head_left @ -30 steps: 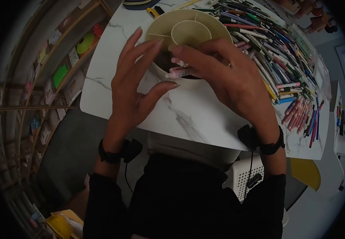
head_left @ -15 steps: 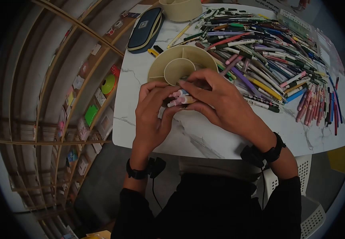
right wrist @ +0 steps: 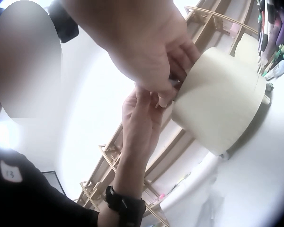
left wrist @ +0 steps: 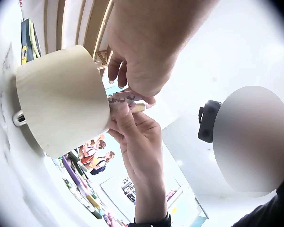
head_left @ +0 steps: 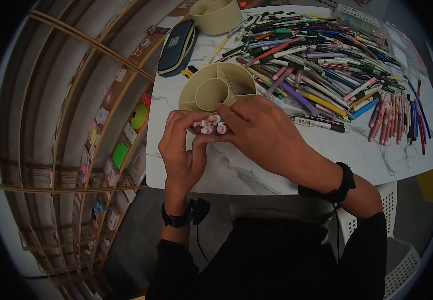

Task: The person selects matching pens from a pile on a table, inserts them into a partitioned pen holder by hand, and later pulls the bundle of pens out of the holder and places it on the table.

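Both hands, left [head_left: 184, 145] and right [head_left: 269, 132], grip a bundle of pink-capped pens [head_left: 210, 124] at frame centre, over the near rim of the divided cream organizer [head_left: 190, 92] (pale marbled bench [head_left: 226, 170] beneath).

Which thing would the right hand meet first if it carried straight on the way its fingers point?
The right hand would likely meet the left hand first, just past the pink pens they both grip; the beige holder is close too, and depth there is unclear.
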Motion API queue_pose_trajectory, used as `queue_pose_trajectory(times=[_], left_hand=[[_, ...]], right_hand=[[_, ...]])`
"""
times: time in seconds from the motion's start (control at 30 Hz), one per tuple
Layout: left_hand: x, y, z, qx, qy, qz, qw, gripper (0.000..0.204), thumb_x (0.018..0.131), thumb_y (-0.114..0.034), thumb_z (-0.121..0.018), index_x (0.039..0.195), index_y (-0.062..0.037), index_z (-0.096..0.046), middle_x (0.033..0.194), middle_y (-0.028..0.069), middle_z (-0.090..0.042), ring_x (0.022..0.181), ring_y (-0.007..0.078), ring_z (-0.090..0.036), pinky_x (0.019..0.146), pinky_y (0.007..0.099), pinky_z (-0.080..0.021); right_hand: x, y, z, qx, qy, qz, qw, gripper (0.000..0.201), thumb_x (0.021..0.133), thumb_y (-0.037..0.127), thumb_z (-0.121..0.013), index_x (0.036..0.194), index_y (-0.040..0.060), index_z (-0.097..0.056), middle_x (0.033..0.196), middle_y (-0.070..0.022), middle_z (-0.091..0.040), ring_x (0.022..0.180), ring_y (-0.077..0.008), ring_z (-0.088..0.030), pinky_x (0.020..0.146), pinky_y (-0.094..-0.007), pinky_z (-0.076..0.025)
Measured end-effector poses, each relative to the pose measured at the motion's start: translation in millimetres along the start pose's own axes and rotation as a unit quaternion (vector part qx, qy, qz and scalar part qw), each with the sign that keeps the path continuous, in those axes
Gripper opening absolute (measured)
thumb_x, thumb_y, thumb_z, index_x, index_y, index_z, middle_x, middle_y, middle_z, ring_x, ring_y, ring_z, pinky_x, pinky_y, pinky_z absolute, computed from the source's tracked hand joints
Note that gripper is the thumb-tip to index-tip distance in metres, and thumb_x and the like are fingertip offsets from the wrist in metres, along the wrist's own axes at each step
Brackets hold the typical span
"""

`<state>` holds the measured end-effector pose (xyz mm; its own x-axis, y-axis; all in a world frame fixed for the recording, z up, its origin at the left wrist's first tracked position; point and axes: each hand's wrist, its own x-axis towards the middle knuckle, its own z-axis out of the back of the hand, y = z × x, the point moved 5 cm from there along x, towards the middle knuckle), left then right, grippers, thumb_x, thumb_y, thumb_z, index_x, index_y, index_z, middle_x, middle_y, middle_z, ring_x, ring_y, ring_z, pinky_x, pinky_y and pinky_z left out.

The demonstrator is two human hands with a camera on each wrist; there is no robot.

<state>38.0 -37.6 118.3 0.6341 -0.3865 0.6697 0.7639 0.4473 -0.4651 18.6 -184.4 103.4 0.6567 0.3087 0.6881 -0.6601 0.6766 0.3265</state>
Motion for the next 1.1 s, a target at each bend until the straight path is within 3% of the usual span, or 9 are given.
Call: queue_pose_trajectory(times=[0.1, 0.2, 0.27, 0.43, 0.53, 0.6, 0.93, 1.0, 1.1], left_hand=[[1.6, -0.3, 0.2, -0.025, -0.014, 0.011, 1.0, 0.027, 0.074, 0.003, -0.068, 0.1, -0.0001, -0.061, 0.084, 0.01, -0.058, 0.073, 0.0208, -0.057, 0.066, 0.0279, -0.046], [6.6, -5.2, 1.8, -0.062, -0.044, 0.002, 0.997, 0.026, 0.077, 0.002, -0.067, 0.102, 0.0, -0.061, 0.084, 0.0092, -0.057, 0.072, 0.0181, -0.056, 0.066, 0.0269, -0.045], [11.0, -8.2, -1.5, -0.069, -0.042, 0.028, 0.996, 0.025, 0.078, 0.002, -0.067, 0.103, 0.0, -0.061, 0.084, 0.009, -0.056, 0.072, 0.017, -0.056, 0.065, 0.0265, -0.045], [8.2, -2.3, -9.4, -0.057, -0.02, 0.062, 0.996, 0.029, 0.082, 0.0, -0.066, 0.111, -0.0001, -0.061, 0.085, 0.0082, -0.056, 0.074, 0.0153, -0.057, 0.067, 0.026, -0.047], [4.3, -2.4, -11.0, -0.118, -0.054, 0.071, 0.989, 0.038, 0.083, 0.0, -0.065, 0.121, -0.0013, -0.061, 0.091, 0.0099, -0.059, 0.081, 0.0169, -0.061, 0.073, 0.0266, -0.05], [1.9, -1.7, -15.3, -0.072, 0.015, 0.045, 0.996, 0.043, 0.084, 0.002, -0.064, 0.127, -0.0027, -0.059, 0.1, 0.012, -0.063, 0.087, 0.0183, -0.064, 0.077, 0.0278, -0.051], [5.3, -9.1, -4.4, 0.001, 0.024, 0.021, 0.999, 0.046, 0.082, 0.005, -0.063, 0.128, -0.0011, -0.058, 0.102, 0.0162, -0.067, 0.087, 0.0264, -0.065, 0.079, 0.0339, -0.051], [1.5, -3.9, -11.1, -0.023, 0.074, 0.021, 0.997, 0.054, 0.083, 0.005, -0.063, 0.135, -0.0016, -0.051, 0.11, 0.0166, -0.066, 0.088, 0.0249, -0.065, 0.08, 0.0341, -0.052], [-8.1, 1.3, -15.5, -0.098, 0.037, 0.088, 0.991, 0.065, 0.083, 0.004, -0.064, 0.142, -0.003, -0.041, 0.118, 0.016, -0.063, 0.094, 0.0223, -0.064, 0.083, 0.0341, -0.052]], right_hand=[[4.0, -1.7, 5.1, 0.045, 0.037, -0.023, 0.998, 0.033, 0.08, 0.021, -0.07, 0.103, -0.0004, -0.059, 0.08, -0.0102, -0.058, 0.076, -0.0296, -0.062, 0.063, -0.0385, -0.05], [14.2, 1.0, 20.6, 0.136, 0.068, -0.052, 0.987, 0.04, 0.079, 0.017, -0.073, 0.111, -0.001, -0.061, 0.089, -0.0118, -0.058, 0.076, -0.0283, -0.061, 0.063, -0.0373, -0.049], [17.5, 0.7, 25.1, 0.179, 0.069, -0.064, 0.979, 0.032, 0.081, 0.014, -0.072, 0.105, -0.0025, -0.06, 0.087, -0.0129, -0.056, 0.074, -0.0298, -0.061, 0.062, -0.0392, -0.048], [10.4, -4.5, 15.0, 0.152, 0.077, -0.08, 0.982, 0.027, 0.082, 0.012, -0.071, 0.101, -0.0024, -0.059, 0.086, -0.0135, -0.055, 0.071, -0.0309, -0.061, 0.061, -0.0396, -0.048], [6.3, -6.7, 7.3, 0.144, 0.093, -0.092, 0.981, 0.027, 0.081, 0.011, -0.071, 0.102, -0.002, -0.059, 0.086, -0.0137, -0.055, 0.071, -0.0314, -0.061, 0.061, -0.0398, -0.048], [4.8, -7.9, 4.8, 0.141, 0.096, -0.096, 0.981, 0.027, 0.081, 0.011, -0.071, 0.102, -0.0017, -0.059, 0.086, -0.0137, -0.056, 0.071, -0.0316, -0.061, 0.061, -0.04, -0.048], [6.3, -7.0, 1.6, 0.134, 0.121, -0.066, 0.981, 0.036, 0.078, 0.012, -0.073, 0.109, -0.0024, -0.06, 0.084, -0.0152, -0.062, 0.079, -0.0335, -0.06, 0.07, -0.0422, -0.048], [5.1, -7.3, -0.8, 0.116, 0.126, -0.06, 0.984, 0.038, 0.078, 0.013, -0.073, 0.111, -0.0029, -0.06, 0.085, -0.0156, -0.062, 0.082, -0.0342, -0.06, 0.072, -0.0424, -0.048], [2.9, -4.7, -0.1, 0.103, 0.125, -0.059, 0.985, 0.044, 0.079, 0.017, -0.073, 0.116, -0.0035, -0.059, 0.088, -0.0165, -0.063, 0.087, -0.0338, -0.059, 0.077, -0.0415, -0.048]])
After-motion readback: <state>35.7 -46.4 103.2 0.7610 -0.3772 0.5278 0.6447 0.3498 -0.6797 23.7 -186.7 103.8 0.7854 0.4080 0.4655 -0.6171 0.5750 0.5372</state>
